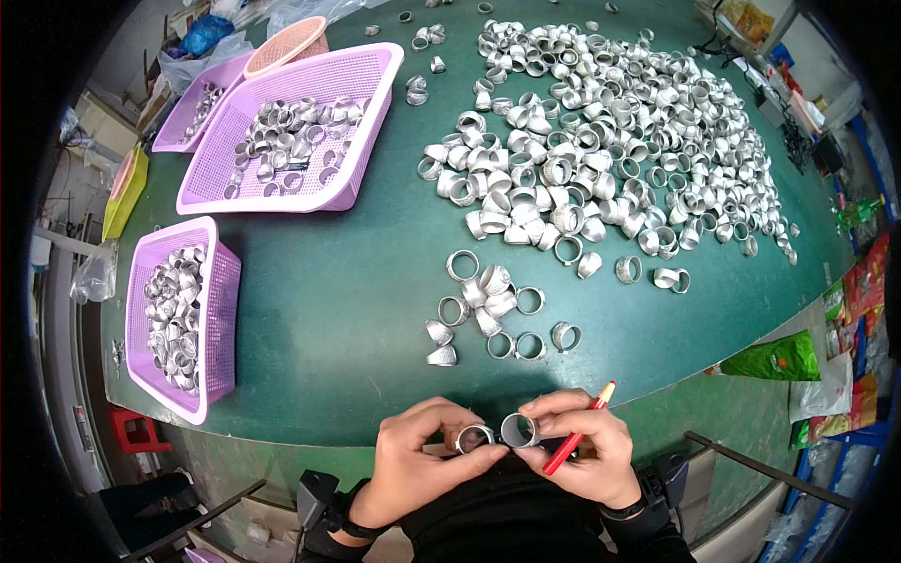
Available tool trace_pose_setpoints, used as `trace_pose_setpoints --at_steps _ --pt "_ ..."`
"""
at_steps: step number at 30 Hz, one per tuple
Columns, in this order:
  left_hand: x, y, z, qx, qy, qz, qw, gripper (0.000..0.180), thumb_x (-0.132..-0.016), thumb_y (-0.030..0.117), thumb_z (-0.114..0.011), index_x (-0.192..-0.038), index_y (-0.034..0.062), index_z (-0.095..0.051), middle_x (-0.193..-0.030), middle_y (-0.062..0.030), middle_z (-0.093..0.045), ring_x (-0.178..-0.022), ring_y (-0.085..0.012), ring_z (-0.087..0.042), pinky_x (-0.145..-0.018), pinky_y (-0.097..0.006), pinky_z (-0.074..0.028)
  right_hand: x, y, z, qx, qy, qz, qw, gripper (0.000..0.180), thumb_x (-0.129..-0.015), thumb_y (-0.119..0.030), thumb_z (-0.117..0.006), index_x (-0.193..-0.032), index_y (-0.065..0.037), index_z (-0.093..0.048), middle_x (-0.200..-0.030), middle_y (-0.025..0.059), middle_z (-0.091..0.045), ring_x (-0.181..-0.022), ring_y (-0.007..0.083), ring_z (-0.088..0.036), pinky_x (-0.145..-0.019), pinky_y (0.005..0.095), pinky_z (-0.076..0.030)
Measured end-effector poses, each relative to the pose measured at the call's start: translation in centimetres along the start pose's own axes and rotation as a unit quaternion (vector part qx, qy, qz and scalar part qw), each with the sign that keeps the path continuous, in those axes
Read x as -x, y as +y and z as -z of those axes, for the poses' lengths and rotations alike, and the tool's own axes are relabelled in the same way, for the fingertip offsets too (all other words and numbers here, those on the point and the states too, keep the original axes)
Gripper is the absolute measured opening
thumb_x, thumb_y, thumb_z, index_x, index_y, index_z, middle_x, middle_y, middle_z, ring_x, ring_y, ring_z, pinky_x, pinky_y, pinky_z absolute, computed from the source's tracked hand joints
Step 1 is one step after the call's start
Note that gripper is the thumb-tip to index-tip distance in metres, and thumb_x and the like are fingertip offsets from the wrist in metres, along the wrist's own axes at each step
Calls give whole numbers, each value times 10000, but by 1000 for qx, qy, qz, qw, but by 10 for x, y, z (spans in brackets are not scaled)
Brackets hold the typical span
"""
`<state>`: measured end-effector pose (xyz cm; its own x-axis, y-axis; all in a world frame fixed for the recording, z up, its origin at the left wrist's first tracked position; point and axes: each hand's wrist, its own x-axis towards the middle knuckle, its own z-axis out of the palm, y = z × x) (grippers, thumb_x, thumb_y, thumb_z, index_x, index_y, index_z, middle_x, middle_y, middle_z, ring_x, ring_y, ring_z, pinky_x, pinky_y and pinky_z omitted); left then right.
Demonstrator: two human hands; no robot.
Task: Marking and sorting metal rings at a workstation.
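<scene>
My left hand (pixel 418 460) pinches a silvery metal ring (pixel 462 439) between thumb and fingers at the table's near edge. Right beside it, my right hand (pixel 601 460) grips a second metal ring (pixel 508 432), its round opening turned up toward me. A red pencil (pixel 566 452) with a pale tip is tucked between the fingers of that same hand, slanting up to the right. The two rings are close together; whether they touch I cannot tell. Just beyond my hands lies a small group of similar rings (pixel 498 304), some upright and some on their sides.
A large pile of metal rings (pixel 582 169) covers the green table (pixel 328 310) at the far right. On the left stand a small purple basket (pixel 223 310) full of rings, a larger purple basket (pixel 371 103) with rings, and a pink basket (pixel 298 36). Bags (pixel 779 357) sit beyond the right edge.
</scene>
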<state>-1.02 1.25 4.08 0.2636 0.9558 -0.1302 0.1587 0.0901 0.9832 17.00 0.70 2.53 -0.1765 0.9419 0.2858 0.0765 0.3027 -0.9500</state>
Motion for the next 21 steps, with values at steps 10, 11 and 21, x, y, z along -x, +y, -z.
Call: trace_pose_setpoints --at_steps 10,11,21 --pt "-3 13 14 257 -247 324 876 106 -794 119 -600 -840 60 -525 -704 11 -526 -568 -25 -455 -435 -153 -318 -14 4 6 120 68 27 990 266 -621 11 -686 -767 -77 -482 -868 92 -611 -749 227 -527 -740 346 -393" --pt "-8 21 23 186 -202 256 927 102 -790 108 -602 -813 55 -519 -700 15 -529 -555 -23 -454 -438 -154 -320 -17 9 10 190 77 31 978 239 -614 24 -675 -750 -72 -503 -863 80 -615 -724 239 -531 -751 344 -387" --pt "-102 85 113 -435 260 -268 820 218 -734 55 -603 -940 -1 -564 -886 -106 -578 -838 -189 -541 -751 -268 -407 -29 20 15 333 -20 26 942 210 -590 33 -587 -776 -60 -556 -894 47 -589 -894 261 -499 -785 349 -377"
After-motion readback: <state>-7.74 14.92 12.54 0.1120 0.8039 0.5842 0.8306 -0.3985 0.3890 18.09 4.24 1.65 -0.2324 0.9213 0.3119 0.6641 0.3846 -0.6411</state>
